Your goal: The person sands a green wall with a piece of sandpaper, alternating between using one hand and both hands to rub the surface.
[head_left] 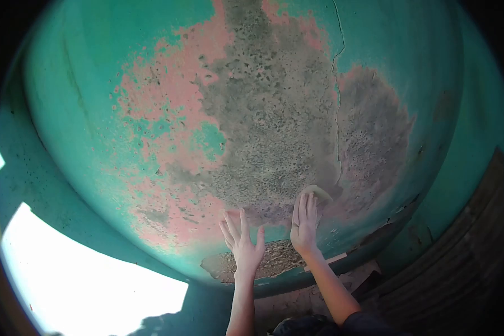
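A large curved wall (112,185) with green paint fills the view. Its middle is worn down to pink and a rough, pitted grey patch (263,129). My left hand (243,241) lies against the lower part of this worn area, fingers spread, holding nothing. To its right, my right hand (304,224) presses a pale, curved sheet that looks like sandpaper (322,192) against the wall. Its fingers are together and point upward, covering most of the sheet. Below and between the hands, coarse brown material (274,259) shows where the surface has broken away.
A crack (337,112) runs down the wall right of centre. Bright light (89,280) floods an opening at lower left. Dark corrugated or slatted material (437,280) is at lower right. A flat pale strip (333,261) sits below the right hand, near the wall's bottom edge.
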{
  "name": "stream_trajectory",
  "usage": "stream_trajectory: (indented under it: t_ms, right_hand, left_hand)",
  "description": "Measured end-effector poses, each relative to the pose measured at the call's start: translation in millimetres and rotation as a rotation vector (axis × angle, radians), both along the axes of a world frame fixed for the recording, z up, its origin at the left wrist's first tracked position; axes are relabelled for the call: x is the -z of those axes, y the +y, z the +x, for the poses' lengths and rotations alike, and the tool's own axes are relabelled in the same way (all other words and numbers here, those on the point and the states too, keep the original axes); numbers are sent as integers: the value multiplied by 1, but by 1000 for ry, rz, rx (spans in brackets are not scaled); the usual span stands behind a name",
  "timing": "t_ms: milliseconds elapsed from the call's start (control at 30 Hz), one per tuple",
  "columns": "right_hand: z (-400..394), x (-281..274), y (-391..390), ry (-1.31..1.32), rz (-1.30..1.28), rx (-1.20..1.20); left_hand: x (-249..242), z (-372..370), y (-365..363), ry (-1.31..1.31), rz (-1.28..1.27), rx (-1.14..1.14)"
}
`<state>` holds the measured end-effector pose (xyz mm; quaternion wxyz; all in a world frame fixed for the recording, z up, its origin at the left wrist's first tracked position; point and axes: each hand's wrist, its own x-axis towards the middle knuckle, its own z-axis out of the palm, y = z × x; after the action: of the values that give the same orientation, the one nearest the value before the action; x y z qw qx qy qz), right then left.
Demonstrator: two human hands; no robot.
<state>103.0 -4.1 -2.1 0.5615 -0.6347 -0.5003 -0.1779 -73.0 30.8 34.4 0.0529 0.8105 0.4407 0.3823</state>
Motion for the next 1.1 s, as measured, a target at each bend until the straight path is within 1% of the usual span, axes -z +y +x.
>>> stream_trajectory:
  t_ms: [67, 167, 267, 300, 367, 400, 467, 500, 567, 600, 667, 700, 733, 800, 833, 900, 933, 1000, 1033, 1067, 1100]
  right_hand:
    - [2, 14, 8, -50, -61, 72]
    - [26, -52, 11, -124, -47, 65]
    - [21, -70, 10, -111, -6, 77]
    - [11, -54, 11, -107, -6, 80]
    - [-13, 1, 9, -90, -114, 143]
    - [-18, 18, 6, -90, -114, 157]
    - [-23, 37, 1, -87, -170, 85]
    - [-18, 22, 2, -88, -168, 97]
    - [-5, -40, 1, -114, -89, 143]
    - [2, -61, 2, -115, -92, 149]
    - [6, -86, 3, -140, -13, 167]
    - [2, -78, 6, -145, -12, 170]
    - [-8, -57, 10, -110, -33, 168]
    - [-32, 7, 16, -65, -99, 129]
    - [-35, 27, 13, -64, -104, 129]
    - [-36, 47, 10, -103, -192, 99]
    - [-34, 26, 9, -105, -190, 95]
    - [-19, -23, 10, -62, -74, 151]
    - [-12, -43, 10, -61, -77, 146]
    - [-6, -61, 11, -67, -26, 146]
    - [-4, -68, 12, -74, 23, 144]
  left_hand:
    - [3, -12, 5, -26, 3, -11]
    - [-3, -23, 11, -19, 5, -9]
    - [-2, -23, 16, 16, 44, -40]
    - [-1, -23, 17, 20, 44, -36]
    - [1, -18, 19, 0, 22, -27]
    - [3, -16, 20, -2, 23, -13]
    - [6, -12, 21, 14, 24, -24]
    - [7, -11, 23, 12, 26, -13]
    - [10, -12, 24, 27, 37, -12]
    - [9, -10, 24, 26, 35, -5]
    - [8, -9, 22, -25, 3, 37]
    - [8, -6, 23, -30, 4, 41]
    - [9, -2, 24, -53, 11, 49]
    - [12, 1, 22, -71, 10, 58]
    - [12, 2, 22, -60, -6, 50]
    - [13, 0, 24, -46, -17, 38]
    - [14, -1, 25, -20, 0, 32]
    - [18, -6, 23, 16, 5, 22]
    - [16, -8, 24, 39, -3, 28]
    - [15, -10, 25, 63, -11, 33]
    - [15, -12, 25, 65, -15, 27]
